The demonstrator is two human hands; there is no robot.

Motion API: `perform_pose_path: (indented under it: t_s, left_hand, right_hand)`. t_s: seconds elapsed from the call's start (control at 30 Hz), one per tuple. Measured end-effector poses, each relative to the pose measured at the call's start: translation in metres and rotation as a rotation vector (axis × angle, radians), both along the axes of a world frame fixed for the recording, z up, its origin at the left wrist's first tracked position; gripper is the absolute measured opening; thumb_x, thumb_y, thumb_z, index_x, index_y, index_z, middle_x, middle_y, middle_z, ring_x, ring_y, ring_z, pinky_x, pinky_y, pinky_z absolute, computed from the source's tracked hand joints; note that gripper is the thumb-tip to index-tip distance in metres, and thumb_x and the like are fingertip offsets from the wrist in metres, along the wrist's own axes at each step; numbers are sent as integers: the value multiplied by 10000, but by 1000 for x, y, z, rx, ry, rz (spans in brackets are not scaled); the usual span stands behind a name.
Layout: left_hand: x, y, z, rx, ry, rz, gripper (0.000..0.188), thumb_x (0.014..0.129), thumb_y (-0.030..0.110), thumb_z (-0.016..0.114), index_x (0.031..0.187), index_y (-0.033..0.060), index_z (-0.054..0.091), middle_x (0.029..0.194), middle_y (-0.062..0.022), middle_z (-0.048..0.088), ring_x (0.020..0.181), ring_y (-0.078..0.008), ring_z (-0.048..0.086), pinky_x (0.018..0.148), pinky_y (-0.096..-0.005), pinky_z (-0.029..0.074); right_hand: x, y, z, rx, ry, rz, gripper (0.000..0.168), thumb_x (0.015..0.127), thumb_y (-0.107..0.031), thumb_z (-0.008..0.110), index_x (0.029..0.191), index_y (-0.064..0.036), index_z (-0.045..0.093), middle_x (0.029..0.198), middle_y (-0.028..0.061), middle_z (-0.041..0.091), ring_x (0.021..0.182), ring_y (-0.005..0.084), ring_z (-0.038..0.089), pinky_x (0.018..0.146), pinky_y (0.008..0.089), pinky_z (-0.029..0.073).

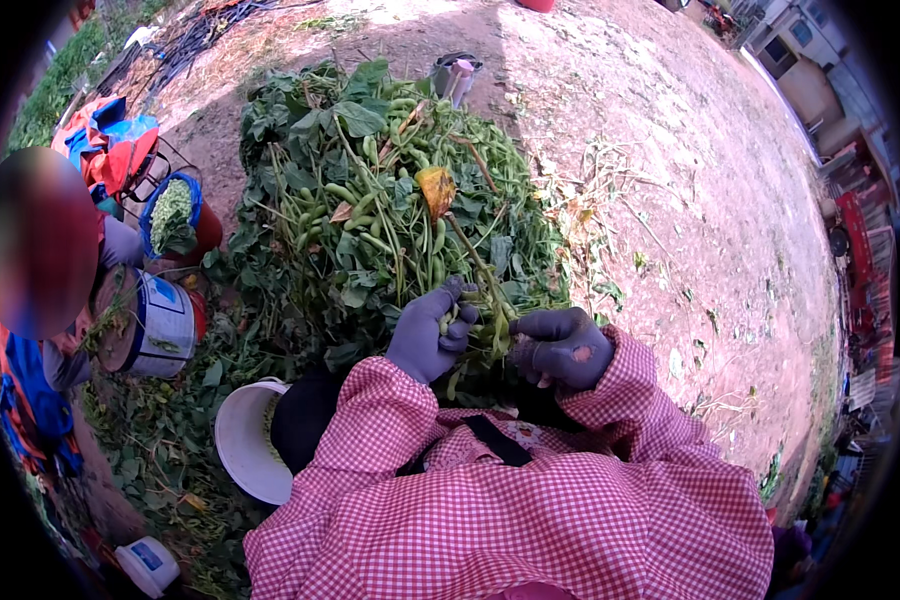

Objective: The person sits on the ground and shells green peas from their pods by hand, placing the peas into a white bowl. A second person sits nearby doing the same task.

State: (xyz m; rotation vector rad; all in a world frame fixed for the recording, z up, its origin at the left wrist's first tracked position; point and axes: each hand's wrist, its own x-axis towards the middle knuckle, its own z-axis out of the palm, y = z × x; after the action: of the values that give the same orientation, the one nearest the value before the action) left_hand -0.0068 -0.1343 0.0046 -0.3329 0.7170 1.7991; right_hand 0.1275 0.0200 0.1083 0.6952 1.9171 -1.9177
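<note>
In the head view, my left hand (pixel 433 328), in a grey-purple glove, is closed around some green bean pods at the picture's middle. My right hand (pixel 562 347), in a matching glove with a worn patch, pinches the lower end of a plant stem (pixel 477 259) with green pods hanging from it. A yellow-brown leaf (pixel 436 190) is at the stem's upper end. Beyond both hands lies a large heap of uprooted bean plants (pixel 360 191) with many pods. At my left side a white bucket (pixel 232 442) lies tilted, with green beans partly visible inside.
At the left, a co-worker sits near a lidded white pail (pixel 166 324) and a red bucket (pixel 208 229) with a blue liner, full of shelled beans. A small white tub (pixel 148 568) stands lower left. Leaves litter the ground. Sunlit bare soil stretches to the right.
</note>
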Motion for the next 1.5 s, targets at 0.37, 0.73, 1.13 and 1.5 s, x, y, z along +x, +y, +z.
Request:
perform_pose_path:
  t_s: [0.37,0.73,1.13,1.5]
  left_hand:
    - [2,-8,23,175,132,-3,194,903,27,538,1094,-5,557,915,-123,638,521,-44,437,446,-150,358]
    - [24,-3,44,-80,896,-204,288,806,15,620,1086,-49,636,913,-61,672,731,-78,600,642,-193,482]
    - [55,5,29,-234,1705,-34,345,714,4,614,1058,-15,629,822,-176,608,709,-311,599,627,-365,488]
    - [42,6,32,18,313,-299,192,846,19,582,1026,-22,633,745,-14,589,526,-49,465,464,-188,335]
  right_hand:
    - [9,5,10,17,211,-354,493,871,-212,589,1255,87,512,681,16,581,560,77,502,531,222,404]
    - [0,-11,16,61,-3,-107,434,908,-230,596,1202,86,555,681,37,596,566,76,531,510,225,417]
    - [20,-6,5,-3,-94,-99,305,884,-153,589,1105,54,613,700,26,604,569,70,521,520,226,425]
    - [24,-2,-1,164,31,-22,296,854,-102,595,1112,40,625,794,48,622,670,113,594,591,250,480]
